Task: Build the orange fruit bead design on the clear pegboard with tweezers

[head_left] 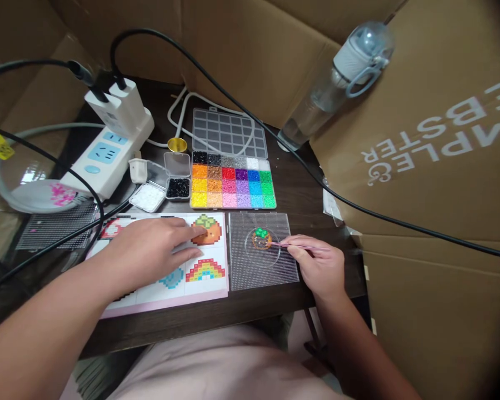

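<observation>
My left hand (150, 247) lies over a printed pattern sheet (206, 291), index finger stretched out and its tip on the orange persimmon pattern (211, 233). Below that finger, a rainbow pattern (205, 270) shows on the same sheet. Pinched in my right hand (320, 264) is a pair of thin pink tweezers (289, 245), pointing left. Their tip meets the right side of a small orange and green bead figure (261, 239) on the clear pegboard (241, 280). Brown or dark spots show inside the figure's orange outline; single beads there are too small to make out.
Behind the pegboard stands an open bead box (233, 186) with many colours. Small boxes of black beads (178, 188) and white beads (148, 198) sit left of it. A power strip (104, 158), black cable (216, 78), water bottle (333, 83) and cardboard walls (420, 211) surround the table.
</observation>
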`<state>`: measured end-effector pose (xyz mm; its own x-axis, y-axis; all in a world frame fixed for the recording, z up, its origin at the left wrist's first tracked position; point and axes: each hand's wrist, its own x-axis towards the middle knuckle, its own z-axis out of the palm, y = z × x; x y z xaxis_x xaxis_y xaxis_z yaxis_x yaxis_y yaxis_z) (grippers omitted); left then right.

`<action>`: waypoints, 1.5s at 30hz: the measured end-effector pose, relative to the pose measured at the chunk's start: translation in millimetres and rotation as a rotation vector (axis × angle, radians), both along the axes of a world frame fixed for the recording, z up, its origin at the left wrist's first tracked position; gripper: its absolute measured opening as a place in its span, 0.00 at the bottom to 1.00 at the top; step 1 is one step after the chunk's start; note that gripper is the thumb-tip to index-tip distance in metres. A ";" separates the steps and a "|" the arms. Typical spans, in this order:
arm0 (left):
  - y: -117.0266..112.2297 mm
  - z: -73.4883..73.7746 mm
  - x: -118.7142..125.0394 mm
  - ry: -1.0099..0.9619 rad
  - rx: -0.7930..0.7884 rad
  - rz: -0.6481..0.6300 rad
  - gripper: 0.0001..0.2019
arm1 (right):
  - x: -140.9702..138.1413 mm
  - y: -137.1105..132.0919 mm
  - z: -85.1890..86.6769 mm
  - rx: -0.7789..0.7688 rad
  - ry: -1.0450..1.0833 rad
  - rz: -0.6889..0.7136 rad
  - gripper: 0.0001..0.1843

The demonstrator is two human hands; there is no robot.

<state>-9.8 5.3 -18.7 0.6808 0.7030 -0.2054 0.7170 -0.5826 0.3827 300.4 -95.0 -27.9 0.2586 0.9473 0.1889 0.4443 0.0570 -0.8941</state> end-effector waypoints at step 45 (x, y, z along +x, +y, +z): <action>-1.7 18.1 5.4 0.037 -0.051 -0.016 0.16 | -60.6 143.8 20.2 -0.014 -0.025 0.224 0.06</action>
<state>-4.4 3.6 -0.6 0.6830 0.6804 -0.2655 0.7221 -0.5744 0.3856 239.8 48.8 -7.7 0.0372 0.9832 0.1788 0.4439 0.1440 -0.8844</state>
